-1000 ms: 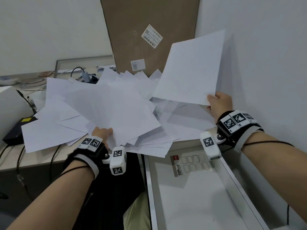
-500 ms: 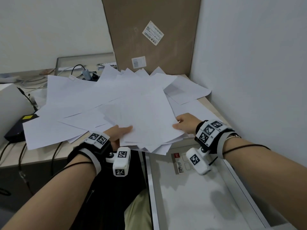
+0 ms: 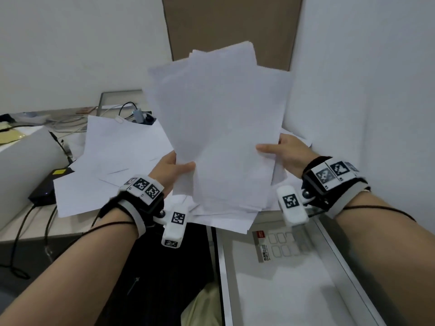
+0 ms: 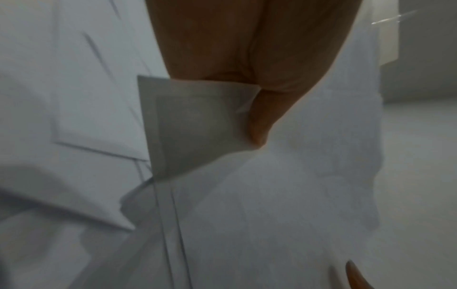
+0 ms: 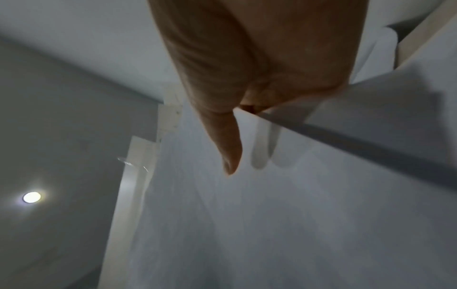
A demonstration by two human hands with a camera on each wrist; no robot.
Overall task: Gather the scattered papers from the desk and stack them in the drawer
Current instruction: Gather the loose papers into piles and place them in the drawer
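A loose stack of white papers stands tilted up in the air above the desk's front edge. My left hand pinches its lower left edge, thumb on the near face. My right hand pinches the right edge, thumb on the near side and fingers behind the stack. The left wrist view shows my thumb pressing the sheets. More white papers lie scattered on the desk to the left and under the held stack. The open white drawer is below right, with a sticker sheet at its back.
A brown board leans against the wall behind the papers. A white box, a black device and cables sit at the left of the desk. A white wall borders the right side.
The right hand brought its single sheet onto the pile. Both hands then took hold of a stack and lifted it upright off the desk.
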